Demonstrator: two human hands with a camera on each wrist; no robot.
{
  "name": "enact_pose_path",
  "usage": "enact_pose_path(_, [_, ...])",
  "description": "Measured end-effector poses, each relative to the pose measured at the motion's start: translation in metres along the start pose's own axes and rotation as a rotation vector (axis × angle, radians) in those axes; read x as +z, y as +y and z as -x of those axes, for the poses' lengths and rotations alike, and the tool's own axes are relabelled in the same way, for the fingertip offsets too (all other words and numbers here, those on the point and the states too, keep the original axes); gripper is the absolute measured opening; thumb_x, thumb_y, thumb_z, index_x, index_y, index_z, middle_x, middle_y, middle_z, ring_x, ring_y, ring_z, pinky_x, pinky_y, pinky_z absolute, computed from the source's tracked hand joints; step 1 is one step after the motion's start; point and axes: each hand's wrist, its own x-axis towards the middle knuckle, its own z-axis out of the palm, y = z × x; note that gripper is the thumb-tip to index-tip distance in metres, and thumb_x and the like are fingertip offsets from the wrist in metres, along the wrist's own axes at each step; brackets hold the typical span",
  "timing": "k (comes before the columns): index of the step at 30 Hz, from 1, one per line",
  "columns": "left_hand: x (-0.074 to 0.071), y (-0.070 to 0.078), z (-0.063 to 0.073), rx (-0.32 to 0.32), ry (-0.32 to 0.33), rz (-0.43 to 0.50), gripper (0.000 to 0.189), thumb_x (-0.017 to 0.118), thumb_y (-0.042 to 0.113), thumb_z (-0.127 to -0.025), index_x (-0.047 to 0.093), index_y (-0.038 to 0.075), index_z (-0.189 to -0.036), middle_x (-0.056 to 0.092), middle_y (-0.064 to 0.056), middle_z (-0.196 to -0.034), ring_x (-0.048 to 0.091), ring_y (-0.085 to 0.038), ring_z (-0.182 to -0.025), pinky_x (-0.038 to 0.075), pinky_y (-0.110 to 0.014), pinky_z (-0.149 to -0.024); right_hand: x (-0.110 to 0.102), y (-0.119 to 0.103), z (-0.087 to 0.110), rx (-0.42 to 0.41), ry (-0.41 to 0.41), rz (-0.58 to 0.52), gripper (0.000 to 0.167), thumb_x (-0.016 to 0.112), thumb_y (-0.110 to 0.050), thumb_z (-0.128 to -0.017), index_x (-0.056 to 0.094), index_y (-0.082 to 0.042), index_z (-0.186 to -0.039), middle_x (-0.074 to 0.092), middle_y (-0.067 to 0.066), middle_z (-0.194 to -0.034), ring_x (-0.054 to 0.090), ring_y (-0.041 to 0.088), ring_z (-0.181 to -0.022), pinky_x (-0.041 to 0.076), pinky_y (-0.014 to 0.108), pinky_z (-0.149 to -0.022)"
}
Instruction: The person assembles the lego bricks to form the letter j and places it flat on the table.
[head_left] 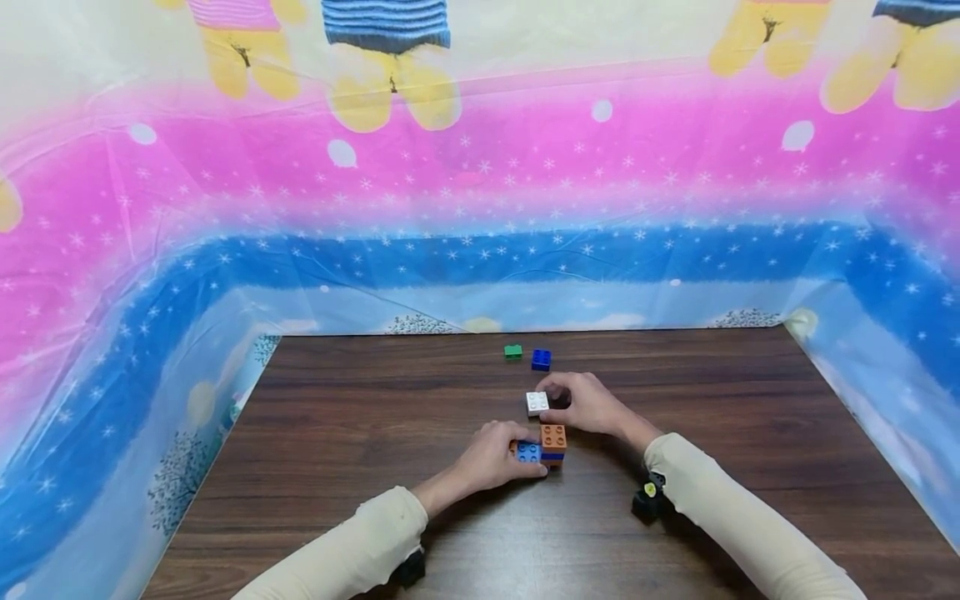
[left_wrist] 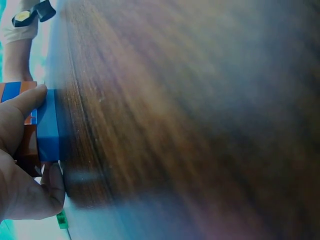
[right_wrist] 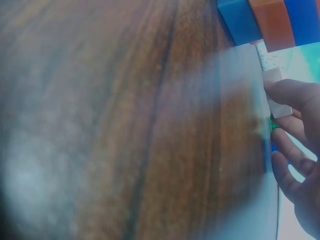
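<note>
Near the middle of the table, my left hand (head_left: 489, 455) grips a small stack of toy building bricks from its left side. The stack shows an orange brick (head_left: 553, 435) on top at its right, a dark blue layer beneath that, and a lower light blue brick (head_left: 528, 452) at its left. In the left wrist view, thumb and fingers lie at opposite sides of the blue brick (left_wrist: 48, 127). My right hand (head_left: 588, 403) pinches a white brick (head_left: 537, 403) between thumb and forefinger, just beyond the stack. The right wrist view shows this white brick (right_wrist: 279, 97) with the other fingers loosely bent.
Beyond my right hand, a green brick (head_left: 513, 352) and a dark blue brick (head_left: 541, 360) sit near the far edge of the brown wooden table (head_left: 360, 383). A patterned pink and blue cloth (head_left: 465, 258) hangs behind the table and along its sides.
</note>
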Motion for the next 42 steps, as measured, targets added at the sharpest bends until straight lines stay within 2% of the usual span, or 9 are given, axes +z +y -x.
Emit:
enact_pose_path(7, [0.001, -0.003, 0.0, 0.006, 0.009, -0.011, 0.046, 0.085, 0.038, -0.085, 0.076, 0.014, -0.123, 0.074, 0.0, -0.11, 0.063, -0.005, -0.088, 0.05, -0.022, -0.076, -0.006, 0.0, 0.003, -0.02, 0.017, -0.02, 0.034, 0.084, -0.024, -0.087, 0.07, -0.024, -0.118, 0.074, -0.004, -0.103, 0.07, 0.01, -0.09, 0.057, 0.038, -0.08])
enact_pose_path(15, [0.002, -0.003, -0.001, 0.001, 0.005, -0.004, 0.047, 0.085, 0.037, -0.084, 0.075, 0.014, -0.123, 0.074, -0.001, -0.109, 0.063, -0.004, -0.085, 0.051, -0.02, -0.071, -0.014, -0.006, 0.011, -0.031, 0.042, -0.018, 0.037, 0.083, -0.02, -0.088, 0.07, -0.022, -0.122, 0.074, -0.004, -0.103, 0.069, 0.01, -0.09, 0.057, 0.036, -0.078])
enact_pose_path(26, [0.002, -0.002, -0.002, 0.003, 0.009, -0.008, 0.046, 0.086, 0.036, -0.084, 0.076, 0.013, -0.122, 0.074, -0.002, -0.109, 0.063, -0.004, -0.085, 0.05, -0.021, -0.071, -0.025, -0.012, 0.017, 0.004, 0.063, -0.029, 0.036, 0.081, -0.027, -0.09, 0.07, -0.021, -0.124, 0.073, -0.003, -0.102, 0.069, 0.01, -0.088, 0.058, 0.033, -0.076])
enact_pose_path(42, [0.002, -0.001, -0.002, 0.001, 0.001, -0.001, 0.046, 0.085, 0.035, -0.084, 0.075, 0.011, -0.122, 0.074, -0.003, -0.11, 0.063, -0.004, -0.086, 0.051, -0.02, -0.071, -0.036, -0.034, 0.031, -0.025, 0.127, -0.042, 0.04, 0.082, -0.032, -0.088, 0.07, -0.019, -0.123, 0.072, -0.002, -0.1, 0.068, 0.013, -0.086, 0.058, 0.033, -0.074])
